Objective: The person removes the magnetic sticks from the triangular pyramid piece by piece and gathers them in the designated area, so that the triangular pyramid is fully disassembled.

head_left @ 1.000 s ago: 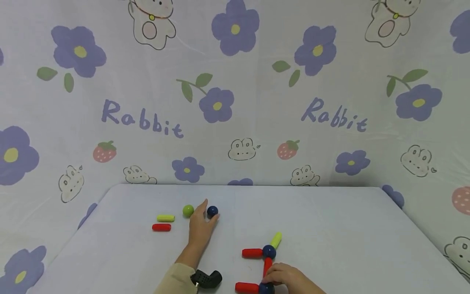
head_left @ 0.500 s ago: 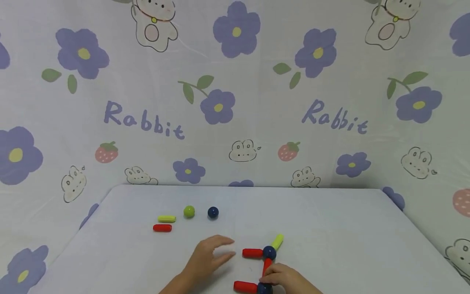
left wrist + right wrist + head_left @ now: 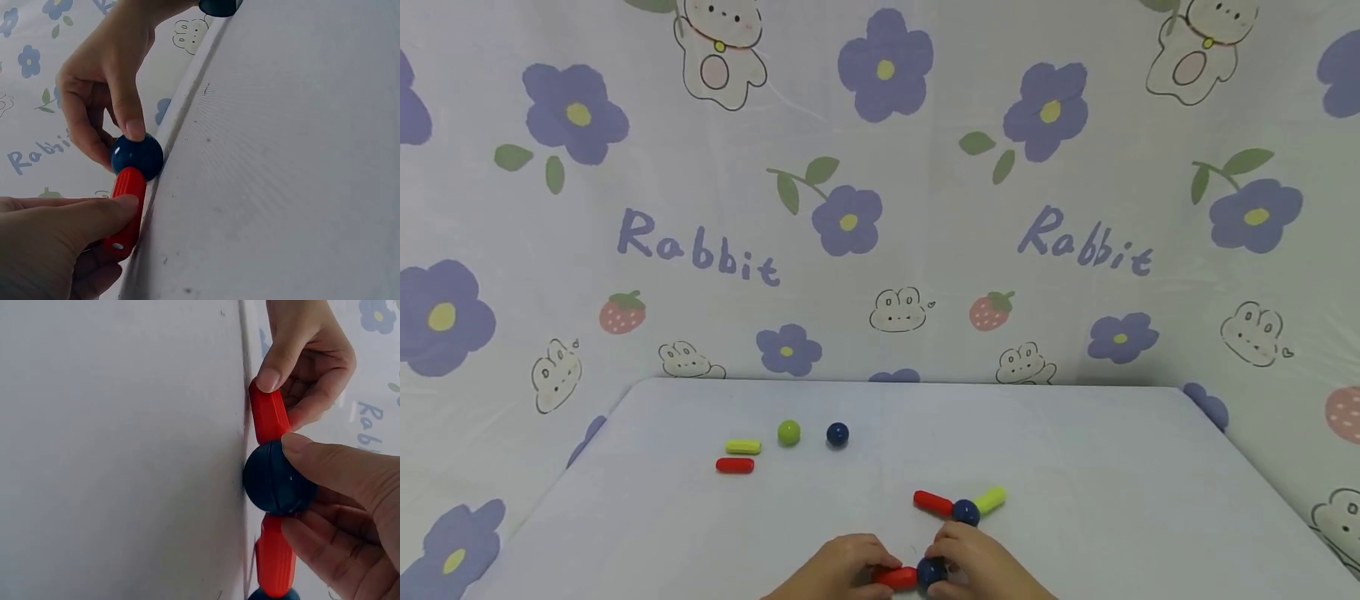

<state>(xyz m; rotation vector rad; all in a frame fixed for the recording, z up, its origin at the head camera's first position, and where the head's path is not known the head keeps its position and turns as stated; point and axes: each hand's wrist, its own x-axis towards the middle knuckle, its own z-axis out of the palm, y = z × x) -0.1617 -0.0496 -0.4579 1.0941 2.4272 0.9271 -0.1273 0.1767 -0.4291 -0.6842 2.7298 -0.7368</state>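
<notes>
My left hand (image 3: 842, 571) pinches a red rod (image 3: 897, 578) between thumb and fingers, at the near edge of the head view. The rod's other end meets a dark blue ball (image 3: 932, 572), which my right hand (image 3: 985, 571) holds with thumb and fingertips. In the right wrist view, a second red rod (image 3: 277, 556) leads from this ball towards another blue ball. That farther blue ball (image 3: 966, 512) carries a red rod (image 3: 933, 502) angled to the left and a yellow-green rod (image 3: 992, 500) angled to the right.
Farther back on the white table (image 3: 1075, 467) lie a loose green ball (image 3: 788, 432) and a blue ball (image 3: 838, 434). Left of them are a yellow-green rod (image 3: 743, 447) and a red rod (image 3: 735, 466). A printed cloth (image 3: 895, 167) hangs behind the table.
My left hand has come from beside the back blue ball to the near red rod and now pinches it. The joined rods and balls have turned, the far ball shifting slightly right.
</notes>
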